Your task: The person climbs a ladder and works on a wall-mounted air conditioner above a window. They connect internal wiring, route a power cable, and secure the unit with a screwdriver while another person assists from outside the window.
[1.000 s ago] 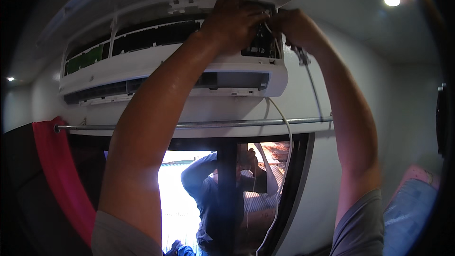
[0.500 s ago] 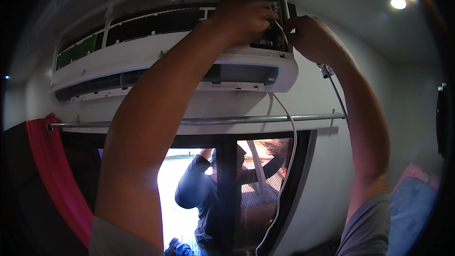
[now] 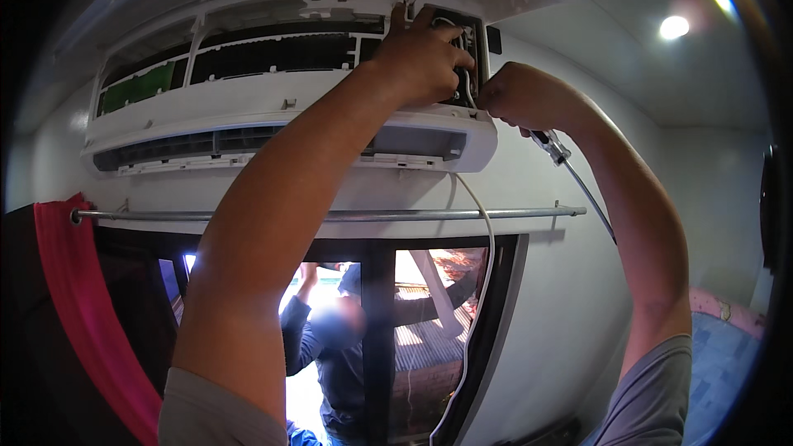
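A white wall-mounted air conditioner (image 3: 215, 92) hangs overhead with its front cover raised and its inside exposed. My left hand (image 3: 420, 62) reaches to its right end, fingers spread over the dark wiring compartment (image 3: 450, 92). A thin pale wire (image 3: 468, 87) runs down there beside my fingertips. Just right of the compartment, my right hand (image 3: 533, 97) is closed around a screwdriver (image 3: 552, 147) with a clear handle. The screwdriver's shaft points down and to the right, away from the unit. My right fingertips are close to the wire's lower end; whether they pinch it is hidden.
A metal curtain rod (image 3: 363, 215) crosses below the unit, with a red curtain (image 3: 70, 281) at left. A white cable (image 3: 491, 281) hangs past the dark-framed window (image 3: 504, 306). Outside it stands another person (image 3: 340, 380) with an arm raised. A blue-covered mattress (image 3: 723, 372) lies at lower right.
The view has shifted, showing more of the raised cover. My right hand has lowered slightly, and more of the screwdriver handle shows. My left fingers have spread over the compartment. The person outside has shifted posture.
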{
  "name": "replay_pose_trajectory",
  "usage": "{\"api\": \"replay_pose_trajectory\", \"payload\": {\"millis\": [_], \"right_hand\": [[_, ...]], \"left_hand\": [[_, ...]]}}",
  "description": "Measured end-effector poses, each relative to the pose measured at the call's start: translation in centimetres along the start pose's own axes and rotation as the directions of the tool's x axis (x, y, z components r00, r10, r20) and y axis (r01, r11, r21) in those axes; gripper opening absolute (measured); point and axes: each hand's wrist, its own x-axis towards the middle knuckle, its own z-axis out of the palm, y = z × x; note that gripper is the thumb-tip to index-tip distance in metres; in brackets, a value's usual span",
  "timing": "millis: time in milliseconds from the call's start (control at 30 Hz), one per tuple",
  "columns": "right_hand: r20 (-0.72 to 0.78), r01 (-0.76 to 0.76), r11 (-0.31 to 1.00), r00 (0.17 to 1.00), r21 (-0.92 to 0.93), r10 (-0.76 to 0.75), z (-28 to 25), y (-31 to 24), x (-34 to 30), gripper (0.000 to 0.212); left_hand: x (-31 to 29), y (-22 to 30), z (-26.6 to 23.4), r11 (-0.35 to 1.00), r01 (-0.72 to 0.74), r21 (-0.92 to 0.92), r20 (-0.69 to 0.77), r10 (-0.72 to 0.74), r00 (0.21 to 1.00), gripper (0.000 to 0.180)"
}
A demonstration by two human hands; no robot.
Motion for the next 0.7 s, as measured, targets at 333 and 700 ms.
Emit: {"api": "replay_pose_trajectory", "payload": {"millis": [333,700], "right_hand": [[-0.401,0.071,0.997,0.914,0.01,-0.061,3.2,-1.4,-2.8,0.046],[-0.265,0.033,0.999,0.964,0.039,-0.021,2.0,-1.5,-3.2,0.049]], "left_hand": [[0.4,2.0,-1.1,0.994,0.1,-0.031,0.072,-0.098,0.993,0.041],[1.0,1.8,0.6,0.988,0.138,0.071,-0.008,-0.138,0.99,0.067]]}}
